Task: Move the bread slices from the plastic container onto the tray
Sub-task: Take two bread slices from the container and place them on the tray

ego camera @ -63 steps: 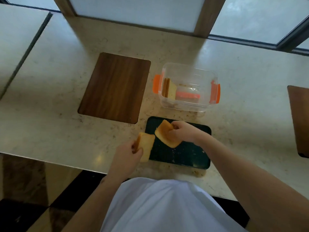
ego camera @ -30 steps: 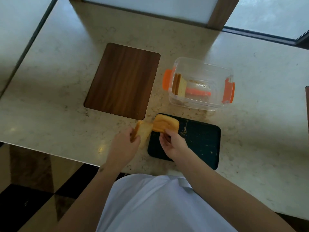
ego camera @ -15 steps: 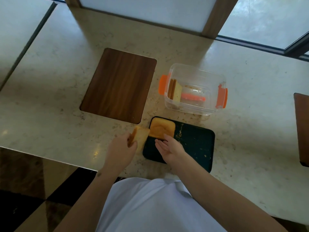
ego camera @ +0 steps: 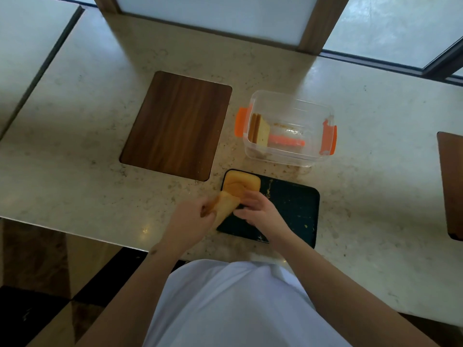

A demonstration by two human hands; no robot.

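Note:
A dark tray (ego camera: 293,209) lies near the counter's front edge, with one bread slice (ego camera: 240,182) flat in its far left corner. My left hand (ego camera: 190,219) grips a second slice (ego camera: 225,206) at the tray's left edge, tilted. My right hand (ego camera: 258,211) is over the tray with its fingers touching that same slice. Behind the tray stands a clear plastic container (ego camera: 288,108) with orange clips. Two slices (ego camera: 259,132) stand upright against its left wall.
A brown wooden board (ego camera: 175,126) lies to the left of the container. Another brown board (ego camera: 453,184) shows at the right edge. Crumbs dot the tray. A wooden post and window frames run along the counter's back. The front edge drops to a dark floor.
My right hand laid its slice flat in the tray's far left corner and let go. My left hand brought its slice rightward to the tray, and my right hand reached over to it.

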